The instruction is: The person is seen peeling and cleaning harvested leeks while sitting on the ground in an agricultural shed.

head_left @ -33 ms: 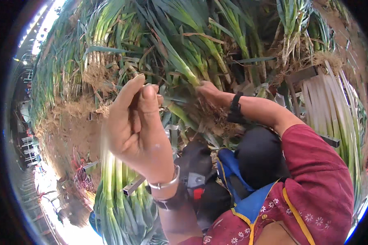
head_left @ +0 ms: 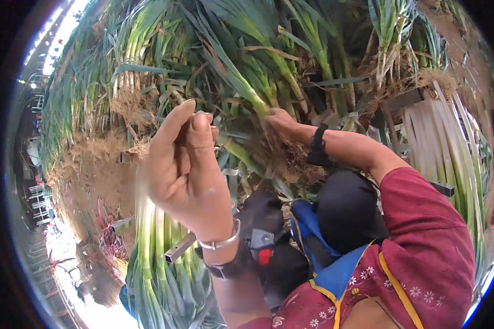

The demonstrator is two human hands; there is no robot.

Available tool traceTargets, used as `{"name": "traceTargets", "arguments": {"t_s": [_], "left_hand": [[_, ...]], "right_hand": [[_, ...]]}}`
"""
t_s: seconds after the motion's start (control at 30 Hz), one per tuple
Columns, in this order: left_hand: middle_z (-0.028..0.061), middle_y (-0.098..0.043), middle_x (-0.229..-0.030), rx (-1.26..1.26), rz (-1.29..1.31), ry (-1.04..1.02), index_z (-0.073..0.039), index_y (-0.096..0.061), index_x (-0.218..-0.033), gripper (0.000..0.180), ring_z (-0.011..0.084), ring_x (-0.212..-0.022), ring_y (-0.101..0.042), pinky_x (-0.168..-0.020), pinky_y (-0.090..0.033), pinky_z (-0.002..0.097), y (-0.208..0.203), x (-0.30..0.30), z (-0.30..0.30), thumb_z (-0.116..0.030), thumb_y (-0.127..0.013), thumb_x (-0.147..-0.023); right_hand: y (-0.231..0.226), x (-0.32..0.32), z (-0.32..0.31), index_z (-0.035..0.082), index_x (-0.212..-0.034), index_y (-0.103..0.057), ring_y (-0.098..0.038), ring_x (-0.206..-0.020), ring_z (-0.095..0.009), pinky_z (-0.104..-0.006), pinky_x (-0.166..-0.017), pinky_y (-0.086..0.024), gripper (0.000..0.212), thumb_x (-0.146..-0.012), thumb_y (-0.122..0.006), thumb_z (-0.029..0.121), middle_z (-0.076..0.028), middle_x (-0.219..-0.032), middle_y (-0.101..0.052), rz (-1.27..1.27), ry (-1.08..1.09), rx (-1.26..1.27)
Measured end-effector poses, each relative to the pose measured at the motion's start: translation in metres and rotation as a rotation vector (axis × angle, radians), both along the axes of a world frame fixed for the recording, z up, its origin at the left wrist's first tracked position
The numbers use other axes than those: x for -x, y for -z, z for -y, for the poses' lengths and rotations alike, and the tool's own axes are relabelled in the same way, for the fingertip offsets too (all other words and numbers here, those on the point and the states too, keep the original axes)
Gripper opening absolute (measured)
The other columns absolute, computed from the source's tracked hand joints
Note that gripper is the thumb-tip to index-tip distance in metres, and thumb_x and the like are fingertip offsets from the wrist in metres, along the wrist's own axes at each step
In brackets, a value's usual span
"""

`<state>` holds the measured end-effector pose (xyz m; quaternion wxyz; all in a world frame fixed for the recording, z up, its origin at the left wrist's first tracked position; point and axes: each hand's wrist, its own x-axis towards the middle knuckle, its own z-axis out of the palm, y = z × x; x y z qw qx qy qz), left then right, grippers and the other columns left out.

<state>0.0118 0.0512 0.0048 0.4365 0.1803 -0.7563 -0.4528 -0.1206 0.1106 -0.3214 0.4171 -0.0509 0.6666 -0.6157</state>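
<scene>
My right hand (head_left: 282,123), black band at the wrist, is closed round the lower stem of a leek (head_left: 256,100). That leek's long green leaves slant up and left into the pile; brown roots (head_left: 282,159) hang below the hand. Close to the camera, my left hand (head_left: 186,167) is raised with its hollow palm showing. Its fingers are loosely curled and its thumb stands up, with nothing visible between them. A bracelet (head_left: 222,241) circles that wrist. Behind its fingertips lie loose leek leaves, and another leek stem (head_left: 239,152) lies between my hands.
A heap of rooted leeks (head_left: 142,60) spans the far side. Stripped leeks lie bundled at the lower left (head_left: 159,268) and at the right (head_left: 436,131). Square metal bar ends (head_left: 180,248) stick out beside the bundles. My dark-clad knees (head_left: 348,205) are close below my right hand.
The view has shifted very slightly. Both hands keep the same pose, and the right one still grips the leek.
</scene>
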Motion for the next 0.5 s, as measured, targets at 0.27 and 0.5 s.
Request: {"name": "traceTargets", "arguments": {"t_s": [0.27, 0.5], "left_hand": [[0.0036, -0.065, -0.082, 0.054, 0.039, -0.020, 0.000, -0.066, -0.099, 0.016, 0.0070, -0.067, -0.058, -0.061, -0.048, 0.0185, 0.000, 0.006, -0.009, -0.004, -0.065, -0.083], [0.0049, -0.065, -0.083, 0.167, 0.090, -0.016, 0.000, -0.066, -0.098, 0.016, 0.0079, -0.070, -0.059, -0.062, -0.048, 0.0199, 0.000, 0.008, -0.015, -0.004, -0.066, -0.083]], "right_hand": [[-0.082, 0.014, -0.084, 0.000, -0.109, -0.054, -0.046, -0.070, -0.011, -0.0310, -0.061, -0.040, 0.029, -0.087, -0.052, 0.018, -0.003, -0.083, -0.051, -0.205, 0.000, 0.065], [-0.057, 0.038, -0.107, -0.003, -0.117, -0.052, -0.056, -0.096, -0.022, -0.0323, -0.084, -0.044, 0.038, -0.085, -0.054, 0.018, -0.017, -0.106, -0.060, -0.546, 0.112, -0.011]]}}
